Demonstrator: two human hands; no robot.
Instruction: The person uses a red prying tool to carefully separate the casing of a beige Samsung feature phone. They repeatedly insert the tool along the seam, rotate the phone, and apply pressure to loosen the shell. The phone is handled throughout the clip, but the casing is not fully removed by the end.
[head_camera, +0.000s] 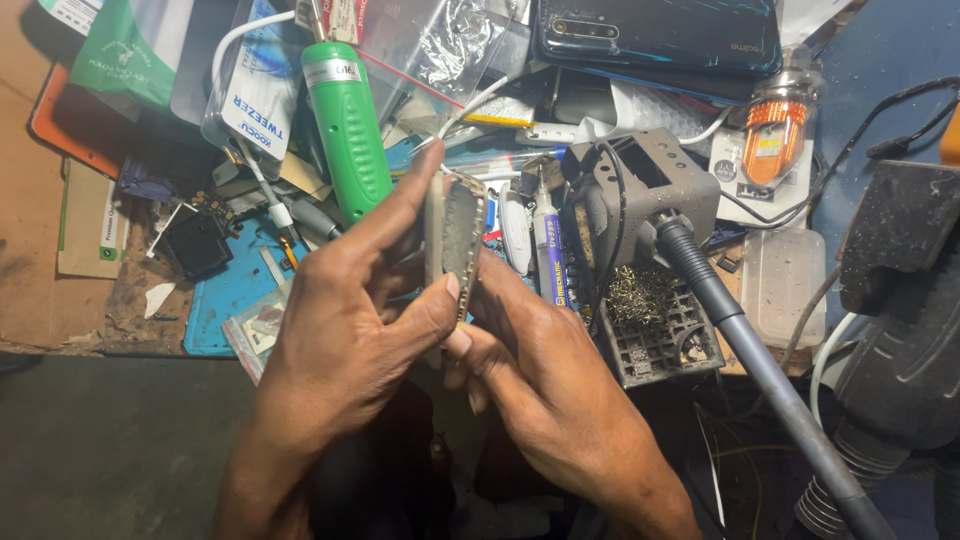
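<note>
Both my hands hold a small oblong grey part with a metal-edged rim (462, 235) upright above the cluttered bench. My left hand (350, 310) pinches it, with the index finger along its left edge and the thumb pressed against its lower right side. From below and behind, my right hand (540, 370) supports it with its fingertips at the part's bottom edge. What the part is exactly cannot be told.
A green-handled tool (345, 125) lies behind the hands. A grey soldering iron stand (640, 190) with brass wool and a dark iron handle (740, 340) sits to the right. A blue mat (225, 300), tweezer packet (262, 100), a phone (660, 35), a tube and cables crowd the bench.
</note>
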